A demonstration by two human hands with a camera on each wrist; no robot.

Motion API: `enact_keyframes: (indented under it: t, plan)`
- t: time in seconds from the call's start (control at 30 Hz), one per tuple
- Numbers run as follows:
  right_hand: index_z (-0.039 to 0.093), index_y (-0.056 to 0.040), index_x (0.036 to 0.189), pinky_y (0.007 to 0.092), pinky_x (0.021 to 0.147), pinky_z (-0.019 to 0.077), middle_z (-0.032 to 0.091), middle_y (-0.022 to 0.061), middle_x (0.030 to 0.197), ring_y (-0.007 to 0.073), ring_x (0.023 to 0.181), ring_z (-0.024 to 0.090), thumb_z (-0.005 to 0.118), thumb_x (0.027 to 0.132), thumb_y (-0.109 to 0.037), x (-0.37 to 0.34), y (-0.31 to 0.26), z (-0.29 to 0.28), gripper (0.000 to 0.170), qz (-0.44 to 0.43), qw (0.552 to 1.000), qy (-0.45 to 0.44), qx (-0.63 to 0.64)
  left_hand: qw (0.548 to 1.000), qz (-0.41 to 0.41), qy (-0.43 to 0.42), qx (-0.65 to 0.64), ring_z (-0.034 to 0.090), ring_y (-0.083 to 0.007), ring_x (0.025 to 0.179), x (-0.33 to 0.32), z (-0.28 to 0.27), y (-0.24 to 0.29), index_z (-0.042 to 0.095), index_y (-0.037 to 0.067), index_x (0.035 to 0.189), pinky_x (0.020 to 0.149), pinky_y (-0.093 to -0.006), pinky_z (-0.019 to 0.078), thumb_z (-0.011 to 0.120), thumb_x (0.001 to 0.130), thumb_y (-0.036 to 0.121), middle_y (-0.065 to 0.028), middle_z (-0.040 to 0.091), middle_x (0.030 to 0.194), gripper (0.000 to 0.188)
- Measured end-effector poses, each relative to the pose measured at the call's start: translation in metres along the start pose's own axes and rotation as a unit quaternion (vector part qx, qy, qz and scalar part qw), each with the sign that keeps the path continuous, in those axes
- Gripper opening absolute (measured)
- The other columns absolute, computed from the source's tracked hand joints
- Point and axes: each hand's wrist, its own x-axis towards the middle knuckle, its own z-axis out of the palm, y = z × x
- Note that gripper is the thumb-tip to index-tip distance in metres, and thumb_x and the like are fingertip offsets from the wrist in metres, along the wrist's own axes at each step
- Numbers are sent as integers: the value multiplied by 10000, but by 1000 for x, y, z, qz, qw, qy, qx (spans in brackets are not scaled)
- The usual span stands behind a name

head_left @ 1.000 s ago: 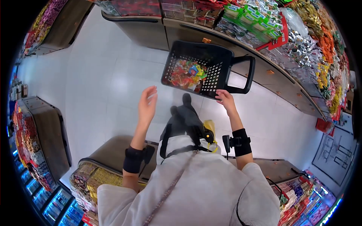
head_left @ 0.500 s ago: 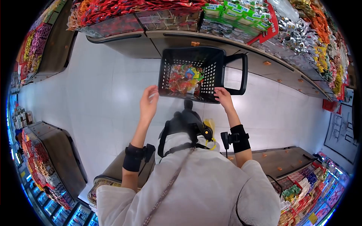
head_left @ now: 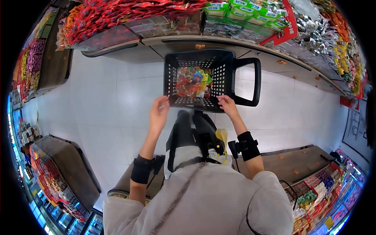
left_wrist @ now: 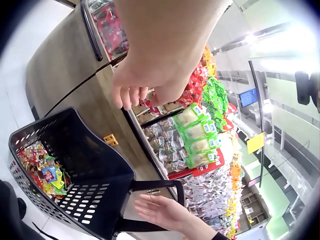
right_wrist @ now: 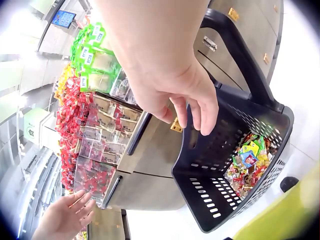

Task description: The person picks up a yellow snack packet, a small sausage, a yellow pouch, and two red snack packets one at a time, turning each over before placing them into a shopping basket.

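Observation:
A black shopping basket point(head_left: 196, 103) stands on the floor before the person, its loop handle point(head_left: 256, 82) toward the right. Wrapped sweets point(head_left: 192, 84) in red, blue, yellow and green lie across its bottom. Near the basket's left corner the left hand point(head_left: 159, 111) hovers, fingers loosely bent and holding nothing. The right hand point(head_left: 227, 105) overlaps the near right edge in the head view; in the right wrist view this hand point(right_wrist: 185, 95) hangs above the basket with relaxed fingers and nothing in them.
Beyond the basket runs a long display counter point(head_left: 156, 49) heaped with red packets point(head_left: 129, 13), green bags point(head_left: 243, 11) and silver-wrapped sweets point(head_left: 313, 43). More stocked counters stand at the left point(head_left: 74, 160) and behind the person on the right point(head_left: 290, 164). Pale floor tiles point(head_left: 117, 94) lie between them.
The view has shifted, showing more red packets on the far counter. The left hand has come closer to the basket's corner. Both hands stay without anything in them.

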Motion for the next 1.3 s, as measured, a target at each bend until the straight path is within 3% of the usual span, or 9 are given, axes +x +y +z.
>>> enact_keyframes:
  t: [0.03,0.13,0.17,0.4,0.43,0.57,0.67,0.97,1.3]
  plan:
    - [576,-68,1013,262,682,466,586,31,959,127,820,564,499,856,-183,1,1,3,210,4,1000,0,-1,1000,1,-3,4,543,-174,993,2,0,-2,490,30,1107,819,-299,440,528,839,74,-87,553,1085,275]
    - [584,-17,954,213,531,422,561,12,698,79,576,494,504,833,-147,7,7,17,195,-36,999,26,8,1000,-11,-16,3,545,-171,989,11,-1,-10,492,29,1105,814,-296,445,527,836,66,-89,554,1081,273]
    - [578,-65,1002,257,666,463,581,22,896,113,788,556,494,854,-173,14,12,19,202,2,1000,0,-23,1000,-18,-20,-1,545,-170,987,15,-2,-13,493,28,1104,812,-295,447,526,835,62,-90,554,1080,273]
    - [581,-66,971,244,610,462,563,-6,787,84,715,535,495,834,-132,45,42,66,175,-31,996,22,-75,996,-44,-73,13,528,-158,1018,42,-9,-41,466,23,1113,784,-257,443,510,849,52,-89,533,1110,269]
    - [602,-37,934,264,709,461,637,99,838,185,769,612,513,804,-122,44,35,73,179,-12,997,33,-66,996,-47,-71,15,530,-157,1014,46,-10,-44,467,24,1112,785,-259,442,512,847,52,-87,537,1104,270]
    - [601,-38,926,267,711,467,636,100,842,194,784,616,526,810,-129,61,45,100,166,-14,999,11,-41,996,-53,-70,20,537,-152,1000,59,-14,-51,473,27,1106,786,-258,436,519,836,46,-79,550,1084,274]
    - [585,-61,965,246,607,461,577,11,799,97,698,534,515,828,-120,68,49,115,164,-29,996,8,-79,997,-45,-64,15,552,-178,962,67,-13,-57,492,4,1084,783,-274,454,529,817,25,-106,559,1055,271]
    - [594,-36,947,232,664,444,612,39,796,123,724,574,517,825,-99,83,83,134,157,18,998,9,-57,994,-60,-87,15,560,-203,944,72,-1,-92,498,-12,1078,781,-291,464,531,811,16,-135,561,1047,270]
    - [609,-21,907,272,663,464,636,102,779,177,728,608,539,795,-129,127,117,128,170,-21,982,43,-181,994,-60,-89,24,562,-213,954,82,4,-119,496,-13,1080,806,-302,460,528,814,19,-132,560,1049,270]
